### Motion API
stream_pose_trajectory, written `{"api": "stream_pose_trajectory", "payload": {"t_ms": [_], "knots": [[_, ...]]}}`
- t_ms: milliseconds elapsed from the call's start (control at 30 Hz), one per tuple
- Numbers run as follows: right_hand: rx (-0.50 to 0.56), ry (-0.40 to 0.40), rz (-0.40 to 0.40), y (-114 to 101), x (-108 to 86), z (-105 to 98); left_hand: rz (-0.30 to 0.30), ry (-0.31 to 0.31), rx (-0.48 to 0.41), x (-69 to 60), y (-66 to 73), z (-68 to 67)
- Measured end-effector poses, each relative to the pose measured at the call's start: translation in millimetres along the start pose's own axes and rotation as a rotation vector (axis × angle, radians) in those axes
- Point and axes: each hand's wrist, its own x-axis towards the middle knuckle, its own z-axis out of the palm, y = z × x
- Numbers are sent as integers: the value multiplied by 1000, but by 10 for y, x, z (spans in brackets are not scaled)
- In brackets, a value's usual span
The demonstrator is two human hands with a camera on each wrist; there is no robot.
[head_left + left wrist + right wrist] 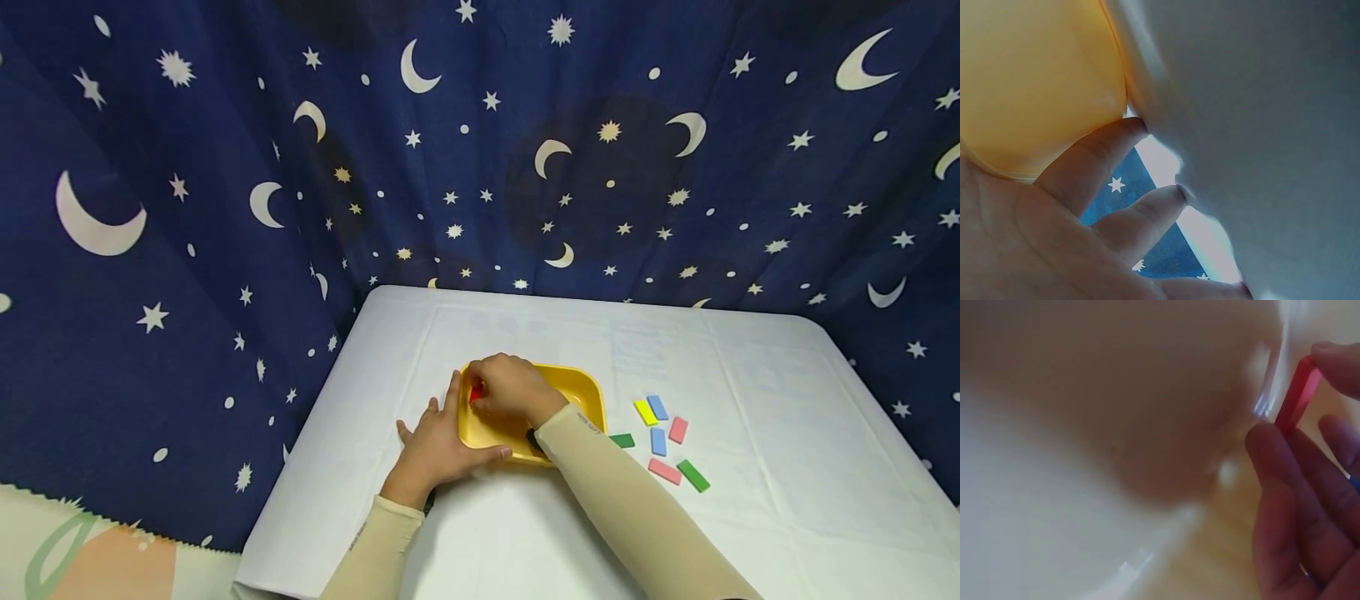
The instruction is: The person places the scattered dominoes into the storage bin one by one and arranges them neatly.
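My right hand (pixel 513 389) reaches over the yellow tray (pixel 587 385) and pinches a small red block (pixel 476 392) inside its left end. In the right wrist view the red block (pixel 1299 397) stands on edge between thumb and fingertips. Against the tray's left end lies my left hand (pixel 437 447), fingers spread, with the index finger along the side and the thumb along the front. The left wrist view has the tray's wall (pixel 1041 94) touching that hand, the other fingertips on the white cloth. My right arm covers part of the tray's inside.
Right of the tray lie several loose blocks: green (pixel 693 476), yellow (pixel 645 412), blue (pixel 657 442) and pink (pixel 665 472). One green block (pixel 622 440) sits close to the tray, beside my right sleeve. A white cloth (pixel 765 400) covers the table; a dark blue starry curtain (pixel 480 167) hangs behind.
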Motion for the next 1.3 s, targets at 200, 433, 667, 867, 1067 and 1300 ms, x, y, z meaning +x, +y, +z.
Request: {"api": "stream_pose_trajectory", "payload": {"t_ms": [200,433,667,867,1067,1300], "knots": [[4,-9,3,7,3,25,-8,-4,2,-5,1,-2],[-23,1,6,15,19,53,-14,-10,8,-4,1,-9],[-27,0,5,19,25,71,-18,-6,21,4,-10,2],[-41,2,28,25,21,78,-12,-1,15,20,-12,20],[-39,-1,30,20,22,73,-15,-4,16,24,-11,28],[-20,0,28,5,4,54,-14,-7,22,18,-11,27]]}}
